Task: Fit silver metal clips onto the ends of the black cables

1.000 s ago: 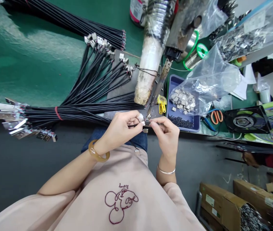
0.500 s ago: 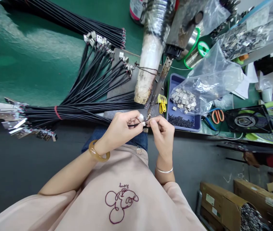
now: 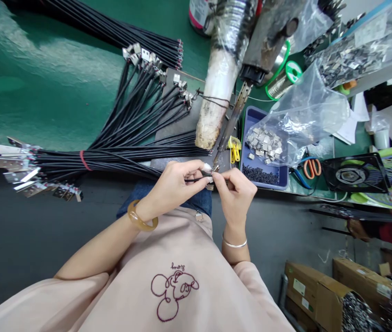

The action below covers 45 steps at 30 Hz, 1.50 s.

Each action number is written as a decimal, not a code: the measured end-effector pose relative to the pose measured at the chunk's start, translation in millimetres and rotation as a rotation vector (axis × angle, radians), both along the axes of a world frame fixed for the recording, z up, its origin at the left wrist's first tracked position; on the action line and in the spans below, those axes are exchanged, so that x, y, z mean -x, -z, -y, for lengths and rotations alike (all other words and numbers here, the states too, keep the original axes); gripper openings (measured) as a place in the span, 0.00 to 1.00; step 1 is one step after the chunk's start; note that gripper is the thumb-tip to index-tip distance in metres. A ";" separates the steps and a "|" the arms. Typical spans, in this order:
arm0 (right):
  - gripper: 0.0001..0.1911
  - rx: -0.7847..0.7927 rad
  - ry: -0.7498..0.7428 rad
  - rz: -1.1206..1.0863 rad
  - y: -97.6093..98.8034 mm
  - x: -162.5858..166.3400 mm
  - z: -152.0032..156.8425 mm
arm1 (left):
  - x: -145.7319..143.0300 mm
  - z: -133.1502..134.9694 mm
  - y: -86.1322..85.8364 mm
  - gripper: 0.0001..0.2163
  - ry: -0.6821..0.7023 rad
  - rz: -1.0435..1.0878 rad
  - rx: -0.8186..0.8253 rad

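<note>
My left hand [image 3: 177,184] pinches a thin black cable [image 3: 198,179] near its end, the thumb and forefinger pointing right. White coverings show on its fingertips. Close against it, my right hand [image 3: 235,193] has thumb and forefinger pressed together at the cable's end; whatever is between them is too small to make out. Just above the fingertips is the tip of a soldering iron [image 3: 232,122], slanting down from a stand. A small metal connector [image 3: 210,186] shows below the fingers. The bundle of black cables [image 3: 123,160], tied with a red band, lies left of my hands.
A purple tray [image 3: 283,180] holds metal shells [image 3: 264,143] and small black parts [image 3: 260,175]. A white wrapped tube [image 3: 213,97] hangs above my hands. Right are pliers [image 3: 311,167], a solder spool [image 3: 283,80] and a black fan [image 3: 355,174]. Boxes [image 3: 303,286] stand below; another person's hand [image 3: 358,229] shows at right.
My right hand has shifted slightly right and its fingers now cover more of the small connector. My left hand keeps its pinch on the cable. The view has moved slightly.
</note>
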State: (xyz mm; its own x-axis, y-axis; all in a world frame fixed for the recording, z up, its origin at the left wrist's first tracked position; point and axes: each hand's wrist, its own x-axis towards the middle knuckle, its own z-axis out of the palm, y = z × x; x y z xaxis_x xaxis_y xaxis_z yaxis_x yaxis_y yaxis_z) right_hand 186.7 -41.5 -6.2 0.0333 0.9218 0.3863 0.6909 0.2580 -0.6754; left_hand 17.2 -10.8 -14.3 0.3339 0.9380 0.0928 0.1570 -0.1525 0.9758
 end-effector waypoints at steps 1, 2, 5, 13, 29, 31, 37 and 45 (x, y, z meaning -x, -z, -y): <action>0.16 -0.039 0.024 -0.034 -0.4 -1.7 0.2 | 0.0 0.9 -0.1 0.05 -0.006 0.012 0.009; 0.15 -0.097 0.053 -0.097 -1.5 -3.5 0.1 | -0.4 2.0 -0.4 0.06 -0.017 0.031 0.017; 0.07 -0.355 0.135 -0.340 -8.3 -7.9 -1.5 | -3.4 5.1 -3.0 0.08 -0.071 0.088 0.028; 0.06 -0.170 0.076 -0.154 -16.3 -12.6 7.3 | -10.0 3.9 -10.6 0.07 -0.143 0.160 0.159; 0.02 0.014 -0.091 -0.156 -10.2 -3.2 -6.3 | -15.8 -1.0 -15.5 0.07 -0.194 0.153 0.211; 0.03 0.002 -0.098 -0.134 -11.1 -2.9 -7.9 | -16.4 -1.7 -17.0 0.06 -0.208 0.148 0.211; 0.03 -0.008 -0.120 -0.155 -13.1 -2.1 -12.9 | -16.1 -2.7 -21.4 0.07 -0.214 0.134 0.201; 0.03 0.014 -0.116 -0.181 -17.4 -2.3 -7.7 | -16.8 -4.2 -22.7 0.06 -0.212 0.164 0.234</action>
State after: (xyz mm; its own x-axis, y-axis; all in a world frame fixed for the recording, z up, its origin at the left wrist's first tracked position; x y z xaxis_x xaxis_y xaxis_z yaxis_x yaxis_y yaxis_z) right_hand 188.9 -33.8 11.2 -0.0053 0.9287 0.3707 0.5245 0.3182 -0.7897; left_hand 34.0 -6.6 8.3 0.1280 0.9870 -0.0968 -0.0005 0.0977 0.9952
